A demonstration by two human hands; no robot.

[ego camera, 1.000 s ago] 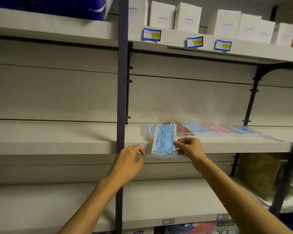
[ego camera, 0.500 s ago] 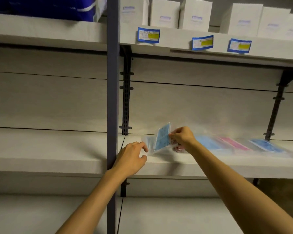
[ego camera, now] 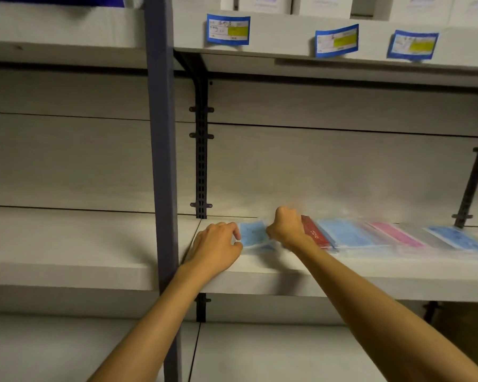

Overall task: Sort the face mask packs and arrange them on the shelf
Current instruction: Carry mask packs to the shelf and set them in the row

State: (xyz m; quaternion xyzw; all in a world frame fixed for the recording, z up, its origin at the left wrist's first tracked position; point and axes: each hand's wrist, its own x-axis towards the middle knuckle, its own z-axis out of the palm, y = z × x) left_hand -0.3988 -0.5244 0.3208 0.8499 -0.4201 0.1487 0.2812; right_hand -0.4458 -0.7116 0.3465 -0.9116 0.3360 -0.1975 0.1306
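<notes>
Shelf: five mask packs — three blue, one red, one pink.

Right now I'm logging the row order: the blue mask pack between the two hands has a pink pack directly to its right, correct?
Not quite. In the head view, the pack directly right of the blue mask pack, just past the right hand, is the red pack. The pink pack lies further right.

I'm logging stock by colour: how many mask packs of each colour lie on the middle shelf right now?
Blue: 3, namely the pack between the hands, one right of the red pack, and one at the far right
Red: 1
Pink: 1
Total: 5 visible; motion blur may hide others.
</notes>
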